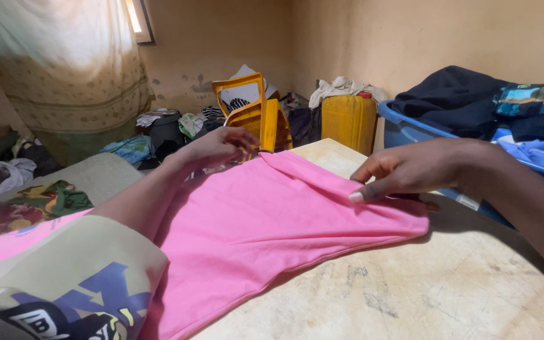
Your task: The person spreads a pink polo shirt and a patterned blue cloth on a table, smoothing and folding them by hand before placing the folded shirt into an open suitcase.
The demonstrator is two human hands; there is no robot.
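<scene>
A pink garment point(266, 220) lies spread over a worn pale table point(448, 289), with a fold running across its far edge. My left hand point(218, 148) reaches over it and pinches the far left corner of the cloth. At the right end, my right hand point(404, 170) presses down on the fold with its fingers curled around the pink fabric. My left sleeve, cream with a blue and black print, fills the lower left.
A blue tub point(410, 129) heaped with dark and blue clothes stands at the table's right. Behind the table are a yellow jerrycan point(347, 119), yellow plastic chairs point(256, 113) and scattered clothes on the floor. A curtain point(70, 69) hangs at the left.
</scene>
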